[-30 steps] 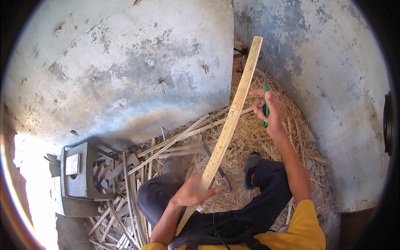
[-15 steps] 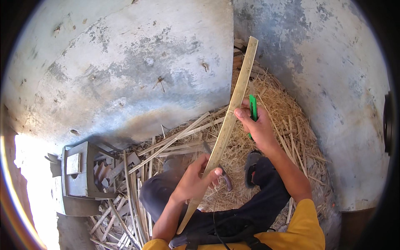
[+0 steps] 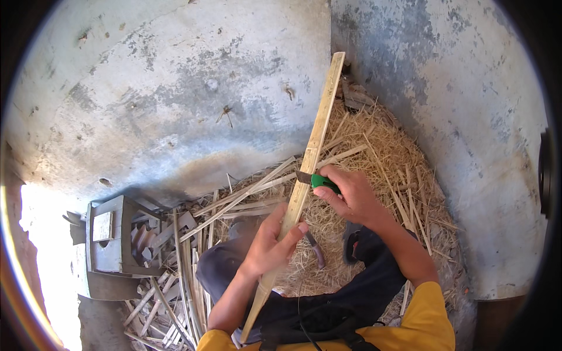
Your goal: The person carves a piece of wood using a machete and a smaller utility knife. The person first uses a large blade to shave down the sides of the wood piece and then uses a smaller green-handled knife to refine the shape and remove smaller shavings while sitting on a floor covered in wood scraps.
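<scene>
Pale strip in the left hand, green-handled knife in the right, blade across the wood.
Left hand (image 3: 268,247) grips the pale strip (image 3: 317,137) below its middle, thumb on the right edge, fingers wrapped round the left; strip slants from the lap, lower end by the yellow shirt (image 3: 424,316), up toward the corner of the walls. Right hand (image 3: 354,196) closed round the green-handled knife (image 3: 325,183), blade pointing left over the strip just above the left hand; depth of any cut, cannot tell. Straw (image 3: 386,158) underfoot, dark-handled tool (image 3: 317,253) lying between the legs, loose slats (image 3: 186,275) at left beside a grey wooden box (image 3: 111,260).
</scene>
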{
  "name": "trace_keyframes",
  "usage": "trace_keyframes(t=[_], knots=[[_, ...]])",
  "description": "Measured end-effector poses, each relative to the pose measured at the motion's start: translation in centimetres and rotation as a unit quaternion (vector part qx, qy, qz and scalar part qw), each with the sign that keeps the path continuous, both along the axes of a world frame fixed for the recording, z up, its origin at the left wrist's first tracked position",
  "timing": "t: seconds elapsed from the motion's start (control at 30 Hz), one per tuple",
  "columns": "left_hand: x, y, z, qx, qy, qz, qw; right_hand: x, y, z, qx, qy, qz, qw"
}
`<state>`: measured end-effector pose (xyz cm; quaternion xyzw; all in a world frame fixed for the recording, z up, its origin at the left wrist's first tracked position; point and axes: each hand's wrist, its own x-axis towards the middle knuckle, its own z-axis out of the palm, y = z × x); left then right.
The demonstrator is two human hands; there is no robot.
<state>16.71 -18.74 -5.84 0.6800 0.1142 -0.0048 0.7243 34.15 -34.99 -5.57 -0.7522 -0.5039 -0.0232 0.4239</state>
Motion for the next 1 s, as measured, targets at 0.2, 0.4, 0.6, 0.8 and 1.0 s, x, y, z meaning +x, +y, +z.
trace_keyframes(t=[0.2, 0.4, 0.6, 0.8, 1.0], knots=[[0.6, 0.9, -0.6, 0.003, -0.009, -0.048, 0.999, -0.7, 0.1, -0.3, 0.021, -0.022, 0.036, 0.999], [1.9, 1.3, -0.6, 0.143, 0.046, -0.028, 0.988, -0.8, 0.0, -1.0, 0.046, -0.030, -0.003, 0.998], [1.5, 0.2, -2.5, 0.137, -0.043, 0.013, 0.990, -1.3, -0.8, -1.7, -0.041, -0.104, 0.009, 0.994], [0.4, 0.4, -2.6, 0.087, -0.018, -0.032, 0.995, -1.8, -0.7, -2.3, -0.009, -0.118, 0.022, 0.993], [-0.5, 1.1, -3.3, 0.011, 0.012, -0.053, 0.998, -2.1, 0.0, -2.4, 0.007, -0.150, 0.012, 0.989]])
